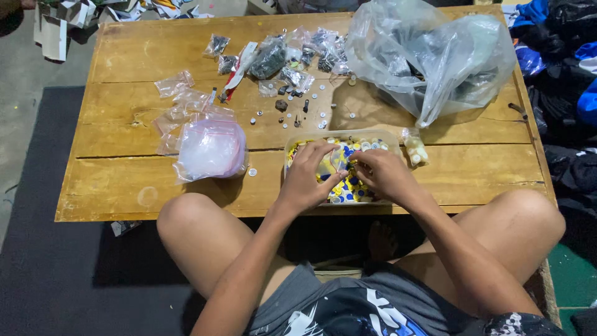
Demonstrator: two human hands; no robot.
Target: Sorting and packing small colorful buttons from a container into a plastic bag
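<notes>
Seated at a low wooden table (124, 186), knees drawn up at its near edge. Both hands over a clear plastic tub (292, 144) filled with small yellow, blue and white round pieces, set at the near middle of the table. Left hand (309, 177) curled, fingertips pinched on a small clear zip bag (337, 160) held just above the tub. Right hand (384, 174) also curled, fingers meeting the same bag from the other side; contents of the bag too small to make out. Just left of the tub, a bulging clear bag (210, 149) with a pinkish tint, and 1 loose white disc (252, 172) between it and the tub. Beyond the tub, scattered small discs and dark bits (292, 106), then a row of small packets (273, 56) further back. Behind and right of the tub, a large crumpled translucent bag (429, 56). Touching the tub's right corner, a small packet of pale pieces (415, 149).
</notes>
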